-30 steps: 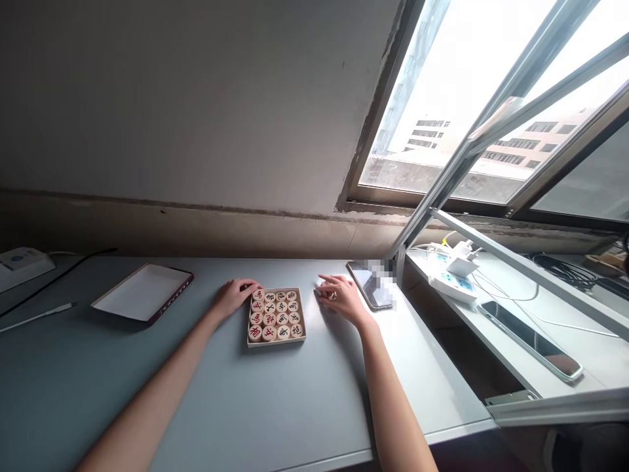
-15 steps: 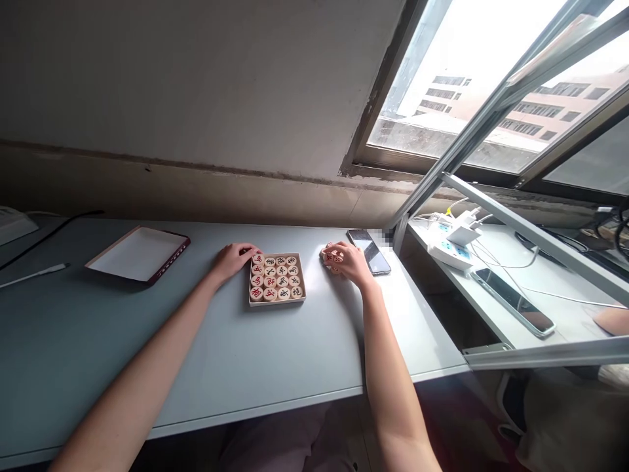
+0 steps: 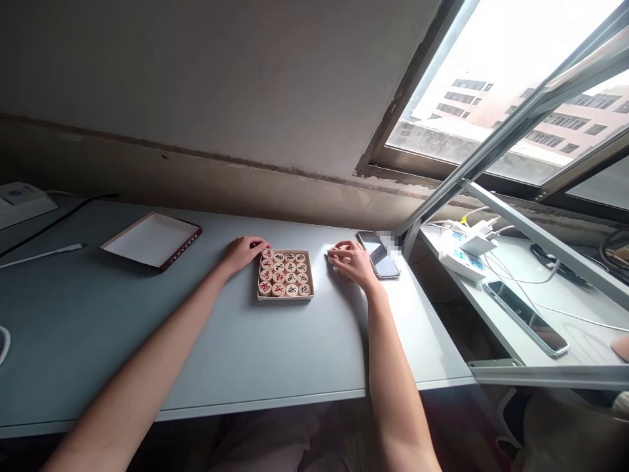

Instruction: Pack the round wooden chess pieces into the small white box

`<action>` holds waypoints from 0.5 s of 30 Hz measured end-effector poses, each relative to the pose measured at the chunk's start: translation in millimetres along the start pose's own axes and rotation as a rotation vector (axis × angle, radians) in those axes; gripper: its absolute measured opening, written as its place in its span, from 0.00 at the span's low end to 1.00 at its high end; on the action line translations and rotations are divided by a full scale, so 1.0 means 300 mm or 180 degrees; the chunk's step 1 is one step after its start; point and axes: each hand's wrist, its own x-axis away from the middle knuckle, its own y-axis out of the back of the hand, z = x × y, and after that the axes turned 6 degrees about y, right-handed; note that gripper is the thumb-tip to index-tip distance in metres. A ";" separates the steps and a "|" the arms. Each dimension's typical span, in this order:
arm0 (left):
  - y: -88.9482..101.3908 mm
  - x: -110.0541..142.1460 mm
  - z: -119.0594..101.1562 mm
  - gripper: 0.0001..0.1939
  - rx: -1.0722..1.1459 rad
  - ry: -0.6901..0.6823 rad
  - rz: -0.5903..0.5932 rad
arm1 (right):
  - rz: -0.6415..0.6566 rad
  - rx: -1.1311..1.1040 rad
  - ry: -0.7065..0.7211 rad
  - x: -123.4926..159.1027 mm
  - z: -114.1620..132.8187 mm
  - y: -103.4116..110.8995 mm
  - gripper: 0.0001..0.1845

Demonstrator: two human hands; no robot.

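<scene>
Round wooden Chinese chess pieces with red and black characters fill the rows of a shallow open box on the grey desk. At the box's far left corner is my left hand, its fingers curled and closed on the corner, beside a red-marked piece. My right hand is to the right of the box, with bent fingers around a few more chess pieces. Those pieces are partly hidden by the fingers, so their number cannot be made out.
An upturned box lid lies on the left, near a white cable. Close beyond my right hand is a phone. A metal frame post rises at the right; behind it are a power strip and another phone.
My right hand's fingers have gone from outstretched to curled around the pieces beside the box. The left hand stays at the box corner. The camera view has shifted.
</scene>
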 end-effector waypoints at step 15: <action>0.002 0.003 -0.006 0.19 0.0005 -0.0028 0.0007 | 0.0037 0.0727 -0.0110 -0.008 0.012 -0.019 0.15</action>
